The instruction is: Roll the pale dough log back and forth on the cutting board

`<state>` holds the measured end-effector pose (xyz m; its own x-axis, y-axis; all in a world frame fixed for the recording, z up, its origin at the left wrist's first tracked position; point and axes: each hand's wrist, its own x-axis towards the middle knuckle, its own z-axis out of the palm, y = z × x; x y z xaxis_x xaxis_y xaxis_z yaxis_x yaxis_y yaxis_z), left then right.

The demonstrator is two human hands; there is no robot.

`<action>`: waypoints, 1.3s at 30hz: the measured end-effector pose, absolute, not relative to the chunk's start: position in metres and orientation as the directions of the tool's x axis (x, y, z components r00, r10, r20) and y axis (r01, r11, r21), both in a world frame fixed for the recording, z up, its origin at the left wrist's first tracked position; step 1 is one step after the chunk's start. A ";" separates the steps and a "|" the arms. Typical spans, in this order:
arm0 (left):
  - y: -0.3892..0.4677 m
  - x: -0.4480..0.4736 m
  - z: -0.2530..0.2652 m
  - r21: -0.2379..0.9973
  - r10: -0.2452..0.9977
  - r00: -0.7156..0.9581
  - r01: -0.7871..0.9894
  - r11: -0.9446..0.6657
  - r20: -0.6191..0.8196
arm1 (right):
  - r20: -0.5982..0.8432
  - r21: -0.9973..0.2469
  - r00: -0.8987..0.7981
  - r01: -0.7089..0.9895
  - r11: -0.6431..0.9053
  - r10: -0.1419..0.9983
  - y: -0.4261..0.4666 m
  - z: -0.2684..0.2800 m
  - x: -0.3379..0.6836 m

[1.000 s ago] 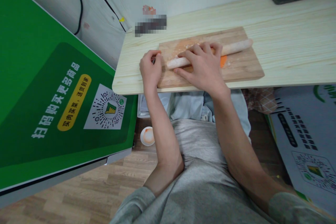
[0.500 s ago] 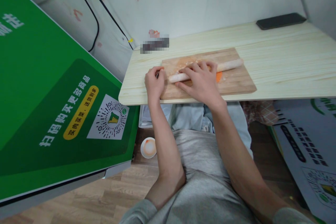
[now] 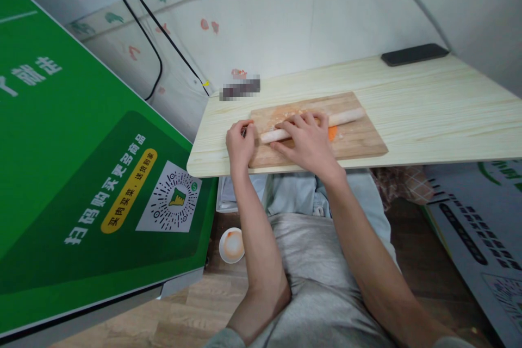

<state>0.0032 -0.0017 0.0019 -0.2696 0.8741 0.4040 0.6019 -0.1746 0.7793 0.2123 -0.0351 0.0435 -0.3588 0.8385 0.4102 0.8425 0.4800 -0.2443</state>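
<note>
A pale, floury rolling pin [image 3: 346,116] lies slantwise across the wooden cutting board [image 3: 367,144]. My right hand [image 3: 309,138] is laid over its left half, fingers across the top and thumb on the near side. From under the pin, just right of that hand, shows a flat orange piece [image 3: 333,133], perhaps dough. At the board's left edge my left hand [image 3: 241,144] is closed in a pinch beside the pin's end. A speck of orange shows at its fingertips; what they hold is too small to make out.
The board rests near the front edge of a light wooden table [image 3: 440,119]. A black phone-like slab [image 3: 415,55] lies at the back right, and a blurred-out object [image 3: 240,88] at the back left. Below stands a white bowl [image 3: 231,245]. A green panel [image 3: 81,147] rises on the left.
The view has tilted, so the table sits slightly lower in the picture. Both hands and the rolling pin keep nearly the same places on the board.
</note>
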 end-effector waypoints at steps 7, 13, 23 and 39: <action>-0.002 0.003 0.002 0.780 0.877 -0.274 0.604 -0.163 0.395 | 0.422 -0.238 -0.363 0.840 0.488 0.831 -0.034 0.042 0.213; 0.000 0.003 0.000 0.777 0.875 -0.274 0.608 -0.165 0.400 | 0.399 -0.228 -0.365 0.849 0.476 0.842 -0.034 0.043 0.212; 0.003 0.001 -0.004 0.779 0.869 -0.274 0.600 -0.180 0.412 | 0.373 -0.238 -0.358 0.855 0.461 0.856 -0.036 0.045 0.211; 0.003 0.000 -0.003 0.783 0.867 -0.276 0.595 -0.185 0.414 | 0.375 -0.244 -0.356 0.853 0.462 0.856 -0.036 0.047 0.210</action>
